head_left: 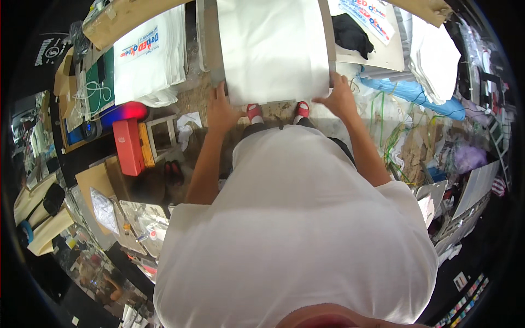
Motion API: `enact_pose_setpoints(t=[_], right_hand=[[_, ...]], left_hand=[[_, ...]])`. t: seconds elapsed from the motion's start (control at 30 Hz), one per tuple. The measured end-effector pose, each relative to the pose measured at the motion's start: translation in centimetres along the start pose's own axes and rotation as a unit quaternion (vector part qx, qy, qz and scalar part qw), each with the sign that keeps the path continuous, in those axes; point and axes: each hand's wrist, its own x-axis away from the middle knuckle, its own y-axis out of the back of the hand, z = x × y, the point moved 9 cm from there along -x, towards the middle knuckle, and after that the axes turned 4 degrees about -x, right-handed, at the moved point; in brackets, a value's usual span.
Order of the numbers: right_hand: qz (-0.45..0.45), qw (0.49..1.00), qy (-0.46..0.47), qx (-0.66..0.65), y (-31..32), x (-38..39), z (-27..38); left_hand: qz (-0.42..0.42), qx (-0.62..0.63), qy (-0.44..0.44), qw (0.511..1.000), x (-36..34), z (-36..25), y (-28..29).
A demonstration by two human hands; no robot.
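Note:
A plain white piece that looks like cloth [273, 49] lies flat over a narrow board with grey-brown side edges, directly in front of me. My left hand [221, 111] is at the near left corner, fingers stretched along the board's edge and thumb pointing inward. At the near right corner, my right hand [340, 101] mirrors it, with its thumb spread towards the cloth's near edge. Both hands look open, with nothing visibly held. Whether the fingertips touch the cloth or only the board, I cannot make out.
A stack of printed white bags [156, 60] stands to the left, near a red box [128, 146]. On the right are a black cloth [353, 37], white sheets [435, 57] and blue plastic [418, 95]. Green strings [391, 139] litter the floor there.

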Motion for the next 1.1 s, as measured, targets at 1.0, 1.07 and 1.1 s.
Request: enact_pose_setpoints(t=[1.0,1.07,1.1], right_hand=[[-0.017,0.965,-0.122,-0.230,-1.7,-2.5,-3.3],[-0.005,0.965,-0.131,-0.228,-1.3,-2.3,-3.3],[0.007,0.964,-0.141,-0.225,-1.4,-2.1,-3.5]], left_hand=[[0.051,0.249,0.184,0.950,-5.9,5.3,-2.7],[0.104,0.248,0.190,0.944,-5.1,3.9,-2.1],[0.103,0.247,0.190,0.944,-4.6,3.2,-1.3]])
